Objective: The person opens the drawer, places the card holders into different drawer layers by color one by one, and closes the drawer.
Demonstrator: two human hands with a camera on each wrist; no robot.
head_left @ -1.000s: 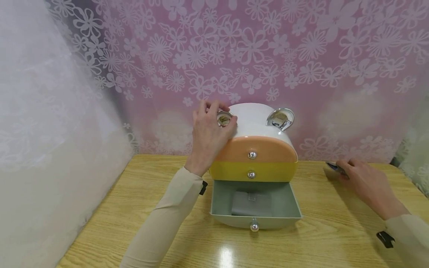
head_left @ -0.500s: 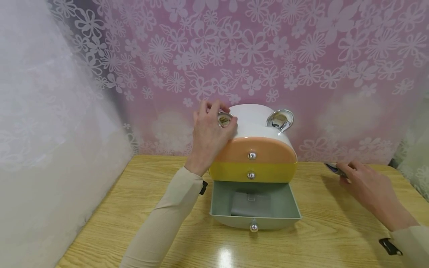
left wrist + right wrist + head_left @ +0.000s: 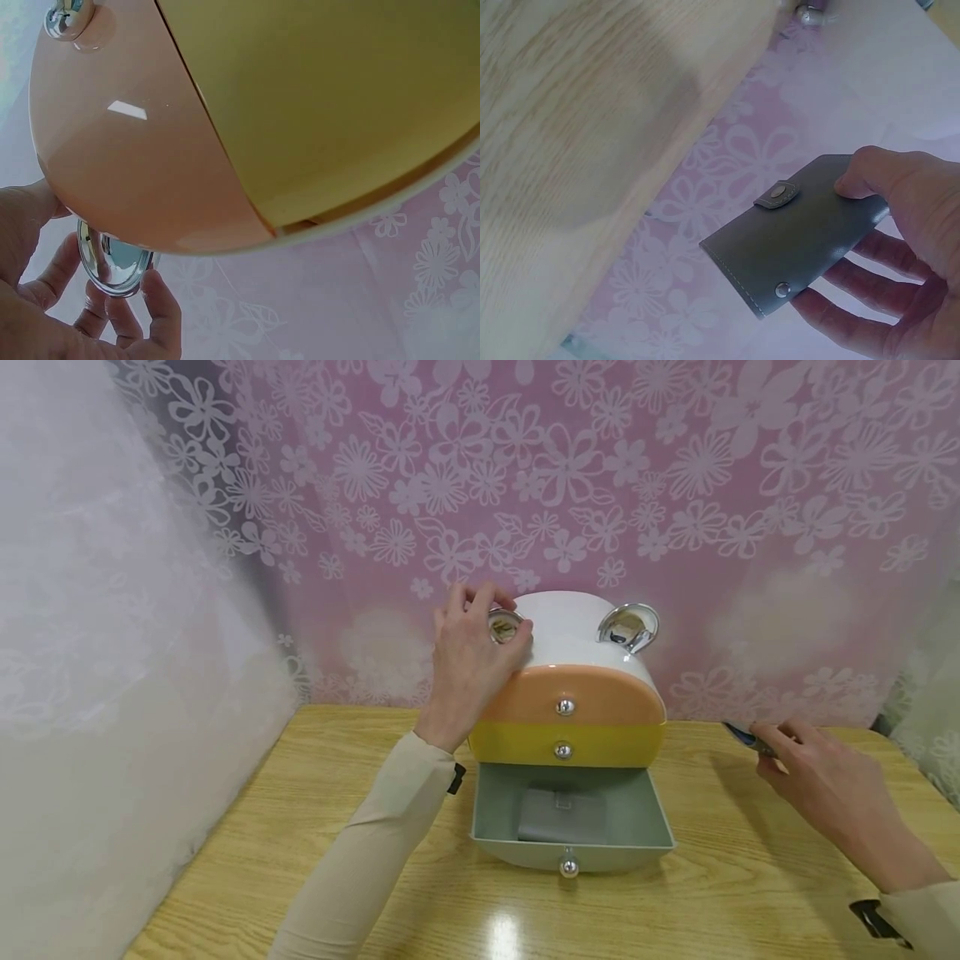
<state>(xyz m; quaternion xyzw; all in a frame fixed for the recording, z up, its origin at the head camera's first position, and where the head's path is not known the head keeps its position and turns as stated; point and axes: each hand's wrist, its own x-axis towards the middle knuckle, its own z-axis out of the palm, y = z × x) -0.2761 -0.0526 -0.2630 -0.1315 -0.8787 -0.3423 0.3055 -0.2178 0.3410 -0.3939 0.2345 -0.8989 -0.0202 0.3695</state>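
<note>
A small drawer cabinet with a white rounded top [image 3: 564, 625] and two chrome ears stands on the table. My left hand [image 3: 468, 656] grips its left chrome ear [image 3: 118, 262], thumb on one side and fingers round the other. Below the orange drawer [image 3: 600, 693] and the yellow drawer [image 3: 517, 745], the green drawer [image 3: 647, 827] is pulled out. A grey wallet [image 3: 562, 814] lies in it. Off to the right, my right hand [image 3: 828, 781] holds another grey wallet [image 3: 795, 229] with a snap tab, pinched between thumb and fingers above the tabletop.
The wooden table [image 3: 337, 860] extends around the cabinet. Behind it hangs a pink flowered curtain [image 3: 420, 485], with a whitish sheet [image 3: 135, 693] on the left. The right chrome ear [image 3: 628, 627] sticks out from the cabinet top.
My right forearm has shifted a little right and toward me, and the wallet in that hand has turned slightly, its tip further left. The left hand keeps its grip on the ear.
</note>
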